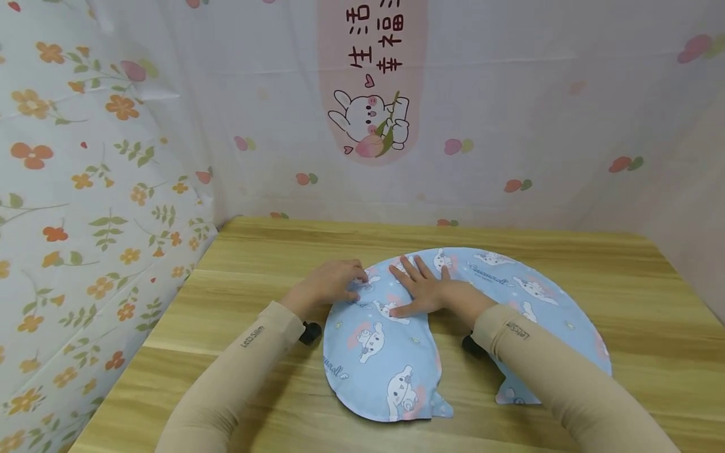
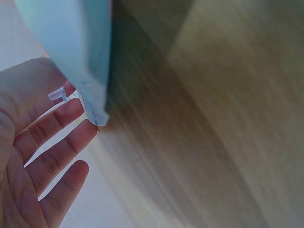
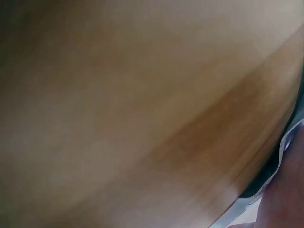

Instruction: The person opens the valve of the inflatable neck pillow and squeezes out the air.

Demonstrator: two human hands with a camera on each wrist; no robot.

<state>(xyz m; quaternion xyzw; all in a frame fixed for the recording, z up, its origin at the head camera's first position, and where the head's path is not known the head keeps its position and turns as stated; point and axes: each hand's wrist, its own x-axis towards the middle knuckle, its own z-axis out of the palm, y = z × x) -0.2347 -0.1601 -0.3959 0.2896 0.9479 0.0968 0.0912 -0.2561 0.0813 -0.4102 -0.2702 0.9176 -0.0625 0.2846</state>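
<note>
A pale blue U-shaped inflatable neck pillow (image 1: 374, 371), printed with white long-eared cartoon characters, lies on the wooden table. My left hand (image 1: 334, 282) touches its left edge, with thumb and fingers bent and apart. In the left wrist view a small clear valve (image 2: 58, 94) sticks out beside the fingers of my left hand (image 2: 45, 137); the pillow's edge (image 2: 90, 71) hides part of the fingertips. My right hand (image 1: 425, 289) rests palm down on the pillow's left arm, fingers spread. Only a blurred bit of that hand (image 3: 285, 190) shows in the right wrist view.
The wood-grain table (image 1: 272, 251) runs back to a white curtain (image 1: 255, 94) with a rabbit print. A flowered curtain (image 1: 85, 220) hangs along the left side. Dark wrist mounts (image 1: 309, 333) sit under both beige sleeves (image 1: 226, 384).
</note>
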